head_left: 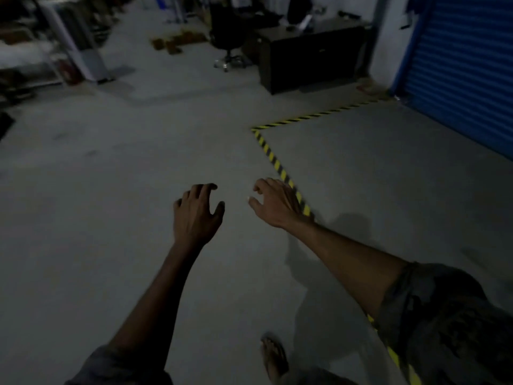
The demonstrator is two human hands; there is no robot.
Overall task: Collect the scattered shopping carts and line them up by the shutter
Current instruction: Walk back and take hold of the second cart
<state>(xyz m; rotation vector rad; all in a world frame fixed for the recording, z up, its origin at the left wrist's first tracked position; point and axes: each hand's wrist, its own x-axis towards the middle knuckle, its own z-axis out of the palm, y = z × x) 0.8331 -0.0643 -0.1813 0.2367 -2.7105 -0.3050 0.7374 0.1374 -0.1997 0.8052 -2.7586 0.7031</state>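
Observation:
No shopping cart shows in this dim view. The blue shutter stands at the right, behind a floor area edged with yellow-and-black tape. My left hand and my right hand are stretched out in front of me over the bare grey floor. Both have loosely curled fingers and hold nothing. My right hand hangs just over the tape line.
A dark desk and a black office chair stand at the back, left of the shutter. Shelving and a white panel line the left side. Small brown boxes lie on the floor. My sandalled foot is below.

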